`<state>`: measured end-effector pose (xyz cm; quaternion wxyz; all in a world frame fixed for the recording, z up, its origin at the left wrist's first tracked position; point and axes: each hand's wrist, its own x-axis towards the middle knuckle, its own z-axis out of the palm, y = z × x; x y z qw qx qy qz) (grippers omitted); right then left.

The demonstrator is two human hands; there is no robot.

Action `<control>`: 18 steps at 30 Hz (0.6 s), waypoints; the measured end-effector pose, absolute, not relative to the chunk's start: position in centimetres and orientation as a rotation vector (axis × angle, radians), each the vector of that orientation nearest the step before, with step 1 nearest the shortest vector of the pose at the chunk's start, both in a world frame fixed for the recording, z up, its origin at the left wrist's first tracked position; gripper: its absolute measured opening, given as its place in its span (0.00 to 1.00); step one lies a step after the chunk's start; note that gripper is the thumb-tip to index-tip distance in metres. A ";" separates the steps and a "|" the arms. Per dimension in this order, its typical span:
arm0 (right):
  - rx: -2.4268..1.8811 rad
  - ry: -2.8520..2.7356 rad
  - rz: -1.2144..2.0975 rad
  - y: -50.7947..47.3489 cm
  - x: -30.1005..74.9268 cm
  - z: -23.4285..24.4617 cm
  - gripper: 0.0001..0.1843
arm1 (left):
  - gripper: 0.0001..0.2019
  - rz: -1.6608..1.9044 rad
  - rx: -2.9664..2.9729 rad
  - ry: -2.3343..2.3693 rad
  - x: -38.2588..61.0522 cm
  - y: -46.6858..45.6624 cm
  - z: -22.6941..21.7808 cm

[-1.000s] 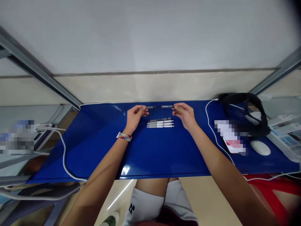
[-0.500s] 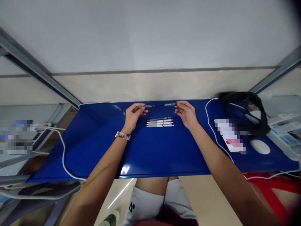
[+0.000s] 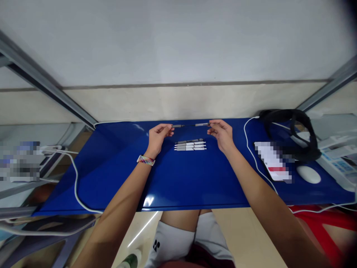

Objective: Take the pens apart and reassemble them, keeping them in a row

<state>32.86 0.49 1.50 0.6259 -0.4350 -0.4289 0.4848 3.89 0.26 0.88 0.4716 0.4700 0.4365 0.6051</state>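
Observation:
My left hand (image 3: 159, 136) pinches a short grey pen barrel (image 3: 176, 126) between thumb and fingertips, above the far part of the blue table. Opposite it, my right hand (image 3: 222, 135) is closed on the end of a slim piece that looks like a pen refill (image 3: 202, 124), pale near the fingers and dark toward the left. The two pieces point at each other in one line; whether they touch is too fine to tell. Just below, on the table, several white-and-grey pens (image 3: 190, 145) lie side by side, with a darker one at the back.
The blue table (image 3: 192, 182) meets a pale wall. At its right are a blurred-out phone (image 3: 272, 160), a white mouse (image 3: 308, 174), a black headband-like device (image 3: 290, 128) and a white cable (image 3: 252, 150). Another white cable (image 3: 76, 182) crosses the left side.
The grey barrel in my left hand shows more clearly, and the left fingers have shifted slightly. My right hand has hardly moved, and the pens on the table stay put.

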 end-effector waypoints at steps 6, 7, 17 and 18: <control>-1.021 -0.964 1.121 0.5 33.0 1.5 0.12 | 0.17 1.490 1.163 1.058 3.9 0.2 1.0; -1.026 -0.959 1.123 0.5 33.0 1.5 0.12 | 0.17 1.491 1.164 1.058 3.9 0.2 1.0; -1.028 -0.969 1.115 0.6 33.1 1.4 0.11 | 0.17 1.497 1.178 1.051 3.8 0.3 0.8; -1.024 -0.966 1.114 0.6 33.1 1.4 0.11 | 0.17 1.497 1.183 1.046 3.7 0.3 0.8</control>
